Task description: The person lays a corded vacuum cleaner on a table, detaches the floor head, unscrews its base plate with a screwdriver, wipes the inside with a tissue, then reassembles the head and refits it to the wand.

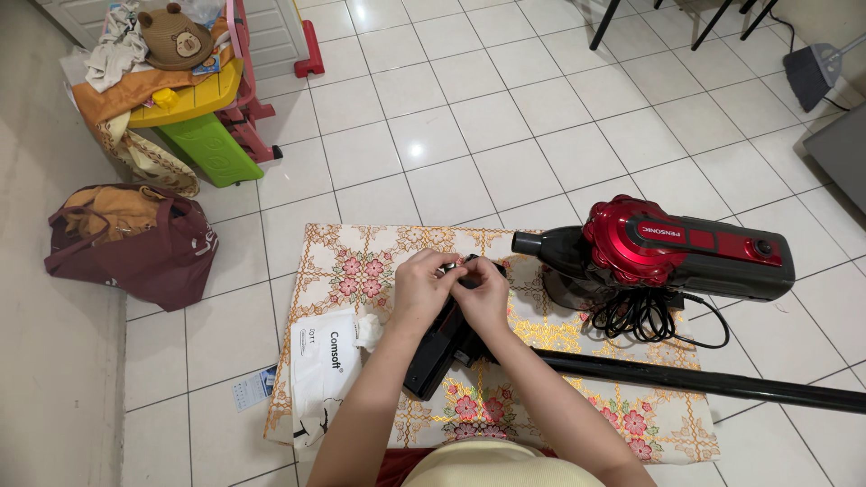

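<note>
Both hands, left hand [422, 287] and right hand [484, 290], pinch the black nozzle head [442, 347] at centre

I judge the fitting unfinished; red vacuum [667, 251] at 3 o'clock, black tube [704, 381] unattached

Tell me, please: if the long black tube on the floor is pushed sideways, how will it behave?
The long black tube looks round and rigid, so it would probably roll on the smooth tiled floor. Where it lies on the floral mat, it may slide less.
</note>
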`<state>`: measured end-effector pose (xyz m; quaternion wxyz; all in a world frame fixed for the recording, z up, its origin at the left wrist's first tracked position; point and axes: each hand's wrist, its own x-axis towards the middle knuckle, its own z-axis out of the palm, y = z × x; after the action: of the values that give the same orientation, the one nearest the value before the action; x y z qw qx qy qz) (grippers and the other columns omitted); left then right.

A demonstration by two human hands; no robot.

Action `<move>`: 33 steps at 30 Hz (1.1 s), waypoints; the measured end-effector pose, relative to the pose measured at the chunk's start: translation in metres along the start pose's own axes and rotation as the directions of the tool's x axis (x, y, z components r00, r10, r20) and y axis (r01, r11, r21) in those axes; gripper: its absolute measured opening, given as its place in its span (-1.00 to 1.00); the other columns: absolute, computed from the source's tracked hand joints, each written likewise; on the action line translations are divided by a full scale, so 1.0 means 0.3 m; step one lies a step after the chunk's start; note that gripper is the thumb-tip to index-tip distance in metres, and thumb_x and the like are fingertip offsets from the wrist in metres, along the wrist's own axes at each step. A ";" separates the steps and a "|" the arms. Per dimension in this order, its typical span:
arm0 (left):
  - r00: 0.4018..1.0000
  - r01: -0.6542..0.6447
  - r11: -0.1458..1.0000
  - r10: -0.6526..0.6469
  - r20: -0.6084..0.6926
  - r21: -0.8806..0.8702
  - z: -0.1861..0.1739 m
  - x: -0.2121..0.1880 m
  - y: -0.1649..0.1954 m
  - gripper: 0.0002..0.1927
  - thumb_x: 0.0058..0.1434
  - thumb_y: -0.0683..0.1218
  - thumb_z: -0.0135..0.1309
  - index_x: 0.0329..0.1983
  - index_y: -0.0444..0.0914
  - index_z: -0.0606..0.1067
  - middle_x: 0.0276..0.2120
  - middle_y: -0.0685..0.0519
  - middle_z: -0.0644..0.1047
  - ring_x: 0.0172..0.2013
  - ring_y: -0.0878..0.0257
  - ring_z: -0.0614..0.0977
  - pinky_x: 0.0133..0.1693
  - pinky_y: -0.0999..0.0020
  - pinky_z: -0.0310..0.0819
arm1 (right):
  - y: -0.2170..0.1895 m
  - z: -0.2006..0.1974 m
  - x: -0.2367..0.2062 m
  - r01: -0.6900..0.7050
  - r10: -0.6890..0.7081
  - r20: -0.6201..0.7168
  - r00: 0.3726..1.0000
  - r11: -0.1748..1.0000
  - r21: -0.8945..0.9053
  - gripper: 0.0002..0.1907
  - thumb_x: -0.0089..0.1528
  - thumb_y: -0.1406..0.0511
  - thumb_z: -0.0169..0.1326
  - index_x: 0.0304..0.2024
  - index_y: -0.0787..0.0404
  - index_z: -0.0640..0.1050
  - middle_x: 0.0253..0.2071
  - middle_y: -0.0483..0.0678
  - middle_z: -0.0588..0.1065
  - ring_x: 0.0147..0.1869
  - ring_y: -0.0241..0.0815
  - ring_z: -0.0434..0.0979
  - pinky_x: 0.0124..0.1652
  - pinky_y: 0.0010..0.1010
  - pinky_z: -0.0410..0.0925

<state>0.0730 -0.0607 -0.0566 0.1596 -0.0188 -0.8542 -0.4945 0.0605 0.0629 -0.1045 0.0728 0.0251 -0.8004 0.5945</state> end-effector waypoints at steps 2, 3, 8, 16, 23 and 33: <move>0.999 0.037 0.999 -0.038 -0.022 -0.012 0.007 -0.004 0.005 -0.77 0.02 -0.15 0.36 -0.25 -0.29 0.66 -0.35 -0.03 0.63 -0.42 0.11 0.67 -0.34 0.27 0.60 | 0.000 -0.002 -0.001 0.009 -0.008 -0.005 1.000 0.999 0.032 -0.76 0.09 0.43 0.35 -0.26 0.34 0.54 -0.30 -0.04 0.60 -0.22 -0.29 0.63 -0.16 -0.44 0.50; 1.000 -0.013 1.000 0.013 -0.019 0.017 0.006 -0.004 0.007 -0.77 0.04 -0.15 0.35 -0.23 -0.28 0.66 -0.33 -0.04 0.64 -0.35 0.10 0.67 -0.28 0.25 0.59 | 0.001 -0.002 -0.001 0.013 -0.013 -0.003 1.000 0.997 0.075 -0.76 0.09 0.43 0.32 -0.23 0.33 0.54 -0.30 -0.06 0.61 -0.22 -0.31 0.63 -0.14 -0.46 0.51; 0.982 0.064 0.987 -0.037 0.185 -0.144 -0.036 -0.006 0.014 -0.65 0.14 -0.21 0.20 0.03 -0.24 0.60 -0.02 -0.06 0.61 -0.02 0.11 0.65 -0.10 0.28 0.62 | 0.017 -0.031 0.015 0.094 -0.097 0.030 0.995 0.992 0.083 -0.75 0.09 0.45 0.29 -0.19 0.34 0.56 -0.25 -0.05 0.63 -0.17 -0.30 0.67 -0.10 -0.47 0.54; 0.958 -0.040 0.982 0.089 0.271 -0.182 -0.067 0.016 0.008 -0.67 0.23 -0.26 0.12 0.08 -0.25 0.59 0.06 -0.03 0.59 0.04 0.09 0.65 -0.02 0.28 0.58 | 0.047 -0.080 0.049 0.109 -0.119 0.184 0.976 0.992 0.063 -0.70 0.16 0.42 0.28 -0.06 0.34 0.59 -0.19 0.00 0.65 -0.06 -0.22 0.71 -0.05 -0.40 0.53; 0.971 -0.059 0.997 0.067 0.229 -0.046 -0.062 0.019 0.005 -0.71 0.11 -0.24 0.24 -0.06 -0.26 0.64 -0.22 -0.05 0.62 -0.20 0.06 0.68 -0.15 0.26 0.56 | 0.042 -0.077 0.036 0.047 -0.108 0.298 0.948 0.977 0.207 -0.70 0.19 0.44 0.25 -0.01 0.34 0.57 -0.11 0.00 0.64 0.03 -0.24 0.67 0.05 -0.39 0.50; 0.996 0.019 0.998 -0.024 0.088 0.063 -0.042 0.000 0.054 -0.76 0.08 -0.19 0.28 -0.15 -0.27 0.64 -0.28 -0.04 0.59 -0.24 0.03 0.65 -0.17 0.20 0.54 | 0.014 -0.018 0.021 0.082 -0.087 0.089 0.992 0.995 0.066 -0.75 0.09 0.43 0.32 -0.21 0.36 0.56 -0.24 0.00 0.63 -0.14 -0.25 0.70 -0.10 -0.43 0.53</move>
<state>0.0793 -0.0631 -0.0374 0.1167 -0.0266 -0.8757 -0.4679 0.0540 0.0695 -0.1061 0.0603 0.0884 -0.7823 0.6136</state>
